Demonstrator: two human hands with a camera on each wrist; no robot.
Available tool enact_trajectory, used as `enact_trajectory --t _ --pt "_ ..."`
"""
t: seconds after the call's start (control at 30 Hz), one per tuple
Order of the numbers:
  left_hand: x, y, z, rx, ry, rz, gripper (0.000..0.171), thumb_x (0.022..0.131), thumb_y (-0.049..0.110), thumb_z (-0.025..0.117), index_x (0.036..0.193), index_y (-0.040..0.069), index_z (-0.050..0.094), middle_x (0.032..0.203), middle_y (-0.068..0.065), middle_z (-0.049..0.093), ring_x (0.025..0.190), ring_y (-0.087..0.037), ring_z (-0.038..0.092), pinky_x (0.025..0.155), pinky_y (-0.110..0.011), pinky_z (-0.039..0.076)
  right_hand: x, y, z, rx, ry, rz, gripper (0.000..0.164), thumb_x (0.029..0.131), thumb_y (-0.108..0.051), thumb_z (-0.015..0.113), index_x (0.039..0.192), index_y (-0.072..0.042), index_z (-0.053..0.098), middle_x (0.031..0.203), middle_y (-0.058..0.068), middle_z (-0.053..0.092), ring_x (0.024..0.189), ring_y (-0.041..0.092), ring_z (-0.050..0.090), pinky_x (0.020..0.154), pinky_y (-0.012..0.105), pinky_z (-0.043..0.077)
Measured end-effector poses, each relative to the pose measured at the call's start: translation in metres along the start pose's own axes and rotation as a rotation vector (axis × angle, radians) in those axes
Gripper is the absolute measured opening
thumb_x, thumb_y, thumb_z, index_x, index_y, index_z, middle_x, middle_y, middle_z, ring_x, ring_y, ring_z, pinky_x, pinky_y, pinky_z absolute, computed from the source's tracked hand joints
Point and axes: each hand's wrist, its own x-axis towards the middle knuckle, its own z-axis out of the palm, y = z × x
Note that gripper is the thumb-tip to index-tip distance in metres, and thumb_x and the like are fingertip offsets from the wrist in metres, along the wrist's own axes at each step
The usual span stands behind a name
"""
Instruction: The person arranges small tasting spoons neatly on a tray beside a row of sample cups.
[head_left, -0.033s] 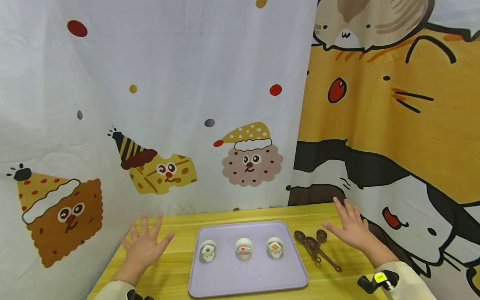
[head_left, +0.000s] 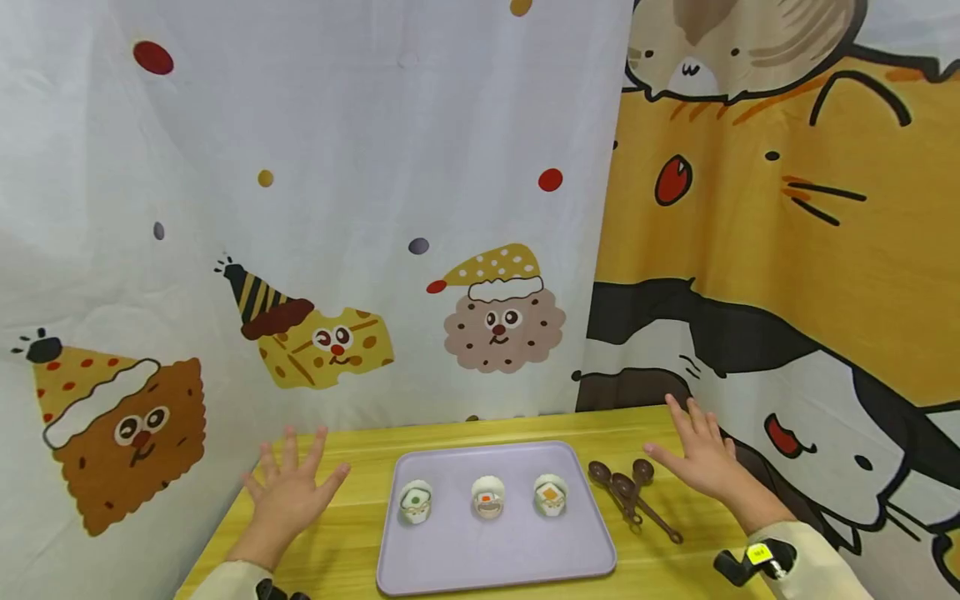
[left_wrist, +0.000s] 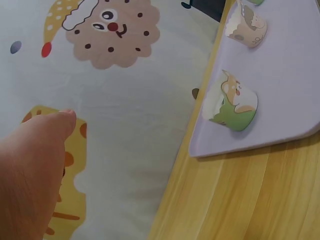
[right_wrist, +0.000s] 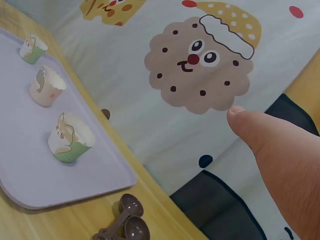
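Note:
My left hand (head_left: 288, 493) is held up left of a pale purple tray (head_left: 495, 560), fingers straight and spread, holding nothing. On the other side my right hand (head_left: 703, 457) is raised the same way near several brown measuring spoons (head_left: 624, 485). A row of three paper baking cups stands on the tray. The left cup (head_left: 416, 503) has a small green piece inside, the middle cup (head_left: 488, 498) a red one, the right cup (head_left: 551, 497) an orange one. In the left wrist view a thumb (left_wrist: 67, 120) shows, and another thumb (right_wrist: 237, 116) in the right wrist view.
Everything stands on a yellow wood-grain table (head_left: 352, 533). Behind it hangs a white curtain (head_left: 420, 125) printed with cartoon food, and along the right side another curtain (head_left: 750, 250) with large cartoon animals closes in on the table's edge.

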Motion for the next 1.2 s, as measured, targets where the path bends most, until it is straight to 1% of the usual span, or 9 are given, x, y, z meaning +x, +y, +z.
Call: enact_trajectory --t 0.1,0.3,0.5,0.6,0.67,0.77,0.83,0.97,1.2 --pt "0.001 0.003 0.001 -0.007 -0.002 0.014 0.093 0.094 0.077 0.034 0.163 0.017 0.013 0.161 -0.035 -0.012 0.136 -0.069 -0.018 0.094 -0.088 -0.012 0.000 0.001 0.001 -0.002 0.005 0.005 0.103 0.093 -0.062 0.059 0.163 -0.017 -0.002 0.160 0.038 0.003 0.140 0.068 -0.001 0.095 0.088 0.006" --pt "0.004 0.010 0.009 -0.034 0.031 0.055 0.090 0.097 0.068 0.043 0.162 0.010 0.018 0.158 -0.042 -0.001 0.137 -0.072 0.001 0.105 -0.082 0.010 0.004 0.000 0.004 -0.013 0.023 0.003 0.106 0.092 -0.063 0.060 0.163 -0.014 0.000 0.159 0.039 0.005 0.139 0.068 0.003 0.096 0.087 0.009" --pt "0.010 0.019 0.026 -0.187 -0.038 -0.028 0.086 0.097 0.058 0.054 0.156 -0.001 0.029 0.142 -0.044 0.032 0.122 -0.067 0.039 0.095 -0.073 0.039 0.011 0.005 0.008 0.019 0.065 0.021 0.100 0.095 -0.053 0.062 0.157 0.008 0.012 0.145 0.045 0.031 0.128 0.065 0.035 0.094 0.076 0.037" --pt "0.009 0.025 0.040 -0.293 -0.095 -0.080 0.081 0.097 0.051 0.060 0.149 -0.006 0.038 0.135 -0.042 0.045 0.114 -0.056 0.054 0.086 -0.062 0.051 0.014 0.010 0.013 0.071 0.060 0.102 0.088 0.098 -0.048 0.060 0.151 0.012 0.024 0.133 0.043 0.046 0.114 0.058 0.052 0.086 0.067 0.048" --pt "0.007 0.028 0.052 -0.377 -0.130 -0.109 0.077 0.095 0.044 0.065 0.146 -0.008 0.042 0.123 -0.038 0.056 0.095 -0.042 0.065 0.075 -0.052 0.056 0.014 0.014 0.019 0.109 0.050 0.157 0.077 0.099 -0.043 0.060 0.145 0.014 0.033 0.124 0.039 0.056 0.102 0.050 0.061 0.080 0.059 0.052" --pt "0.002 0.032 0.069 -0.493 -0.180 -0.160 0.069 0.093 0.033 0.068 0.142 -0.010 0.046 0.103 -0.024 0.067 0.059 -0.020 0.057 0.054 -0.038 0.055 0.012 0.021 0.030 0.196 0.010 0.245 0.067 0.100 -0.037 0.058 0.139 0.015 0.040 0.115 0.036 0.061 0.084 0.036 0.068 0.070 0.048 0.055" --pt "-0.002 0.036 0.079 -0.545 -0.207 -0.189 0.066 0.092 0.028 0.068 0.140 -0.011 0.047 0.097 -0.018 0.066 0.051 -0.015 0.045 0.048 -0.034 0.052 0.011 0.025 0.039 0.250 -0.010 0.288 0.065 0.100 -0.034 0.057 0.137 0.017 0.041 0.112 0.035 0.062 0.076 0.029 0.068 0.066 0.044 0.056" --pt "-0.008 0.041 0.090 -0.569 -0.234 -0.201 0.060 0.090 0.021 0.069 0.132 -0.017 0.048 0.102 -0.022 0.062 0.060 -0.020 0.048 0.053 -0.037 0.055 0.007 0.031 0.055 0.308 -0.029 0.343 0.063 0.099 -0.032 0.058 0.135 0.017 0.042 0.108 0.034 0.062 0.069 0.026 0.068 0.061 0.039 0.056" --pt "-0.010 0.050 0.097 -0.616 -0.240 -0.216 0.047 0.086 0.005 0.068 0.124 -0.017 0.055 0.096 -0.019 0.064 0.069 -0.022 0.060 0.055 -0.040 0.058 0.006 0.034 0.068 0.336 -0.030 0.380 0.058 0.098 -0.029 0.059 0.130 0.018 0.047 0.094 0.026 0.064 0.070 0.026 0.068 0.061 0.038 0.057"
